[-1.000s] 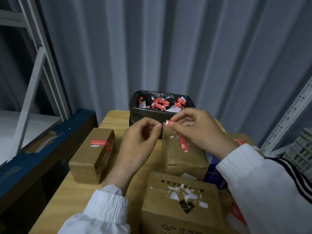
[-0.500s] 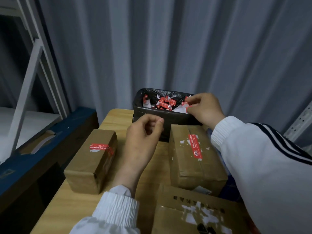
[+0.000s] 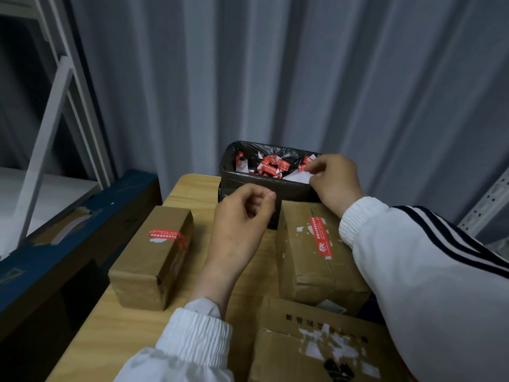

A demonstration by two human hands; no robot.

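nothing legible: print blurs on the red scrap (image 3: pixel 306 162) pinched by the right hand (image 3: pixel 334 180), the red sticker (image 3: pixel 321 238) nearer than that pinch, and the nearest box (image 3: pixel 286 357).

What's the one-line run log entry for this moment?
right hand: pinches red label scrap over bin | left hand: curled, holds nothing visible | box by bin: red label on top
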